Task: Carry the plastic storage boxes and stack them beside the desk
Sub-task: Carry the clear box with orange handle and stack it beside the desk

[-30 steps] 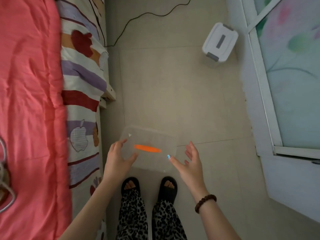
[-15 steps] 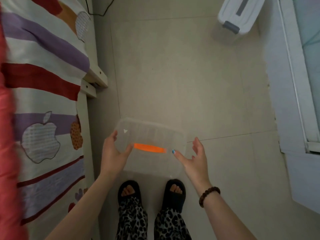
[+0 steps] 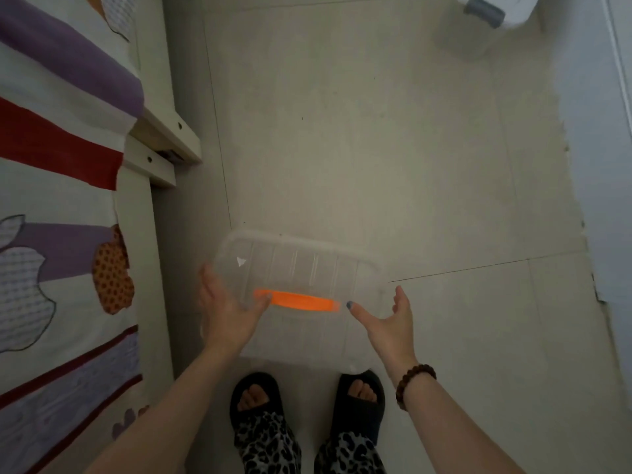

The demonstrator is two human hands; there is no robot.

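Observation:
A clear plastic storage box (image 3: 301, 265) with an orange handle (image 3: 301, 300) on its lid hangs above the floor, just in front of my feet. My left hand (image 3: 229, 313) grips its left end, thumb resting on the lid by the handle. My right hand (image 3: 390, 323) presses against its right end, thumb pointing at the handle and fingers spread along the side. A second box (image 3: 496, 8), white with a grey latch, stands on the floor at the top right, cut off by the frame edge.
A bed (image 3: 61, 165) with a striped apple-print cover runs down the left side, its wooden frame corner (image 3: 160, 138) jutting toward the tiled floor (image 3: 359, 148). A pale wall (image 3: 602, 165) bounds the right side.
The view has moved forward along the floor: the white box has slid toward the top edge and the bed has shifted left. Both hands stay on the clear box.

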